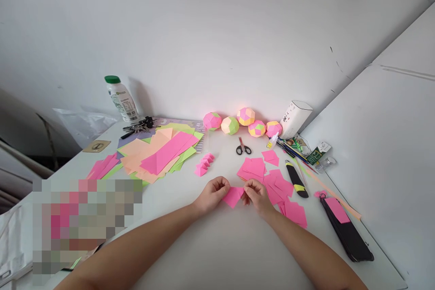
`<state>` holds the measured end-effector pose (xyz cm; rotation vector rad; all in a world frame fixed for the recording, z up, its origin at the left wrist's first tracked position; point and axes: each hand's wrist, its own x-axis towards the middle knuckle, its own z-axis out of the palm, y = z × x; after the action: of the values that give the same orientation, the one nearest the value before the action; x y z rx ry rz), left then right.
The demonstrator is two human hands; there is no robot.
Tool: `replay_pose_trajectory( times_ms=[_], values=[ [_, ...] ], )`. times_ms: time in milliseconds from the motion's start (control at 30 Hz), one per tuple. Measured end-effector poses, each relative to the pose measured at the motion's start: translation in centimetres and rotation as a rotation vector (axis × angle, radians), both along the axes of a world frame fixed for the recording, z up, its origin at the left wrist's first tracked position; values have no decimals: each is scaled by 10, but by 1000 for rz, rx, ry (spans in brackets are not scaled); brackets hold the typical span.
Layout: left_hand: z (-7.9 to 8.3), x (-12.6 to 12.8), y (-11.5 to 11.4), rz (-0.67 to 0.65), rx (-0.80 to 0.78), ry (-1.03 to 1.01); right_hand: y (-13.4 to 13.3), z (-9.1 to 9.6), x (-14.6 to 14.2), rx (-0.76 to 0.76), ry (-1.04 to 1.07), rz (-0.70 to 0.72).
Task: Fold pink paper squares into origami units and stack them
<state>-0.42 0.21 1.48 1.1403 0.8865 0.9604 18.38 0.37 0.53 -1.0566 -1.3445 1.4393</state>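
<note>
1. The left hand (214, 195) and the right hand (256, 195) meet low over the white surface (217, 244). Each has a clenched grip, pinching one end of a small pink folded paper piece (233, 197) between thumb and fingertips.
2. That paper piece sits between the two hands, either just above the surface or touching it; I cannot tell which.
3. Done, as far as it shows: five multicoloured faceted paper balls (246, 116) stand in a row by the wall. A short row of folded pink paper units (204, 164) lies beyond the left hand.
4. Left, by my judgement: many loose flat pink paper squares (253, 167) lie unfolded beside the right hand. A spread pile of pink, peach and green paper sheets (159, 154) lies further left, so the folding looks well short of its end.
5. Small red-handled scissors (243, 147), a small glue bottle (272, 141) and a black-and-yellow craft knife (297, 181) lie untouched near the squares.
</note>
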Motion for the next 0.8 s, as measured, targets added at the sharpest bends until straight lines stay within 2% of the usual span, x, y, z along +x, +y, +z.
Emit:
replay_pose_trajectory(
  times_ms=[167, 367, 567, 800],
  values=[
    [-3, 2, 1, -18, -54, -24, 2, 2, -2, 14, 80, 5],
    [-8, 2, 2, -53, -38, -71, 1, 3, -2, 19, -22, 29],
    [-13, 3, 3, 13, 8, -139, 2, 0, -1, 40, -30, 22],
    [-13, 4, 5, 40, 20, -192, 1, 4, -2, 6, -21, 36]
  ],
)
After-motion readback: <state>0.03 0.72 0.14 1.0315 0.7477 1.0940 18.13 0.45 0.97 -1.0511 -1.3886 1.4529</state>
